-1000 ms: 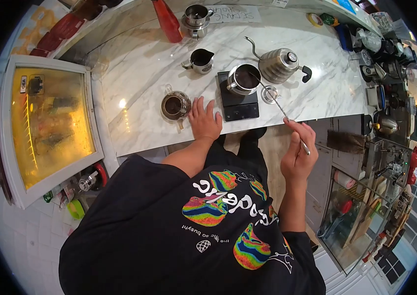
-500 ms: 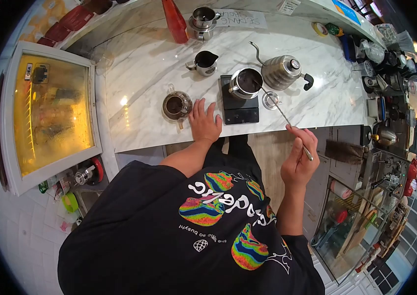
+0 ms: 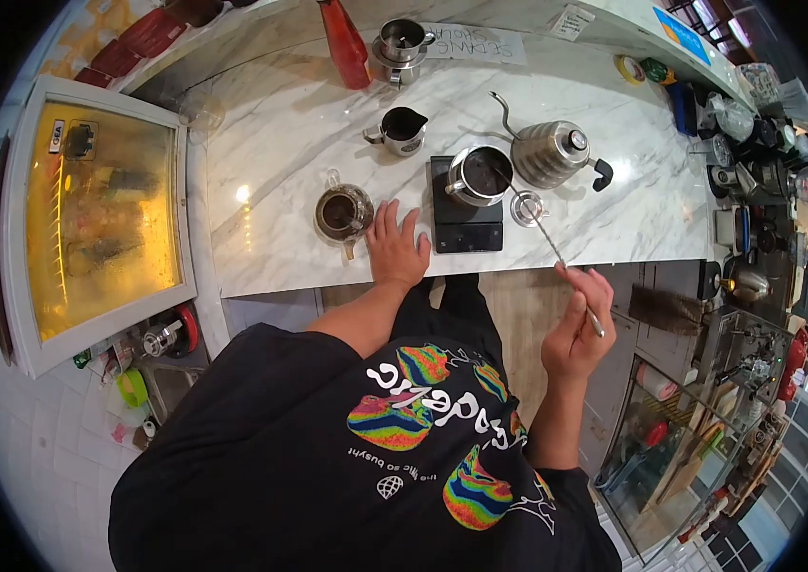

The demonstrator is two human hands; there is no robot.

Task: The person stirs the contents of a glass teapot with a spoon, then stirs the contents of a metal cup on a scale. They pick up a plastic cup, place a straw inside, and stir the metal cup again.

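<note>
A white marble-patterned counter [image 3: 280, 119] stretches across the view. On it, the kettle [image 3: 544, 162] stands just right of the metal cup [image 3: 473, 198], which sits on the far part of a black scale [image 3: 468, 238]. The glass pot [image 3: 324, 223] stands farther left. The spoon [image 3: 550, 242] is in the grasp of the right hand [image 3: 578, 319], its handle pinched between thumb and curled fingers, with the end poking out toward the person. From there it slants away to the left into the cup, whose dark contents hide its tip. The right forearm points forward, hand held off the counter's near edge. The left hand [image 3: 397, 250] grips nothing; it rests palm down, fingers spread, between pot and scale.
</note>
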